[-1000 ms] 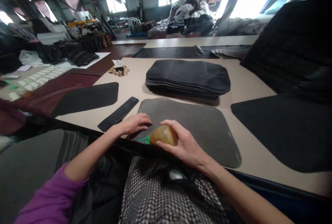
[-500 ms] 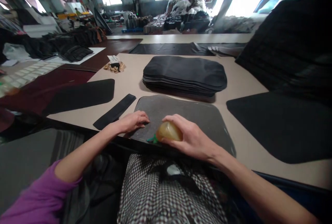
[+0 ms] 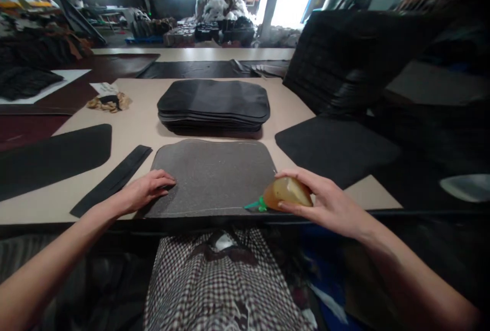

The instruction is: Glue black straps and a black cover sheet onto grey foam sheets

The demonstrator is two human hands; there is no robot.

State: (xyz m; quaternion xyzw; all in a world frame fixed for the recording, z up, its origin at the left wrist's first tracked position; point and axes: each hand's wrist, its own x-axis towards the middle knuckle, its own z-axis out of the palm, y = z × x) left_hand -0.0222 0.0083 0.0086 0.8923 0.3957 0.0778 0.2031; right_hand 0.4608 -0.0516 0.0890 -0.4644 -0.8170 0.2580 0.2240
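A grey leather-like panel (image 3: 214, 172) with rounded corners lies on the table before me. Resting on its left side is my left hand (image 3: 151, 188), fingers laid over the surface and holding nothing. My right hand (image 3: 325, 198) grips a squeeze bottle (image 3: 289, 193) of amber liquid, apparently glue, tipped sideways. Its green nozzle (image 3: 253, 205) points left and sits at the panel's near edge, toward the right corner. A thin pale line runs along that near edge, left of the nozzle; fainter marks show on the far edge.
Behind the panel stands a stack of black panels (image 3: 214, 101). Black strips (image 3: 115, 178) and a dark piece (image 3: 57, 155) lie left; another dark panel (image 3: 333, 147) lies right, below a tall dark pile (image 3: 337, 60). A crumpled tan bundle (image 3: 111, 101) sits back left.
My view has turned right. The bottle has travelled rightward along the panel's near edge in my right hand, while my left hand stays on the panel's left side.
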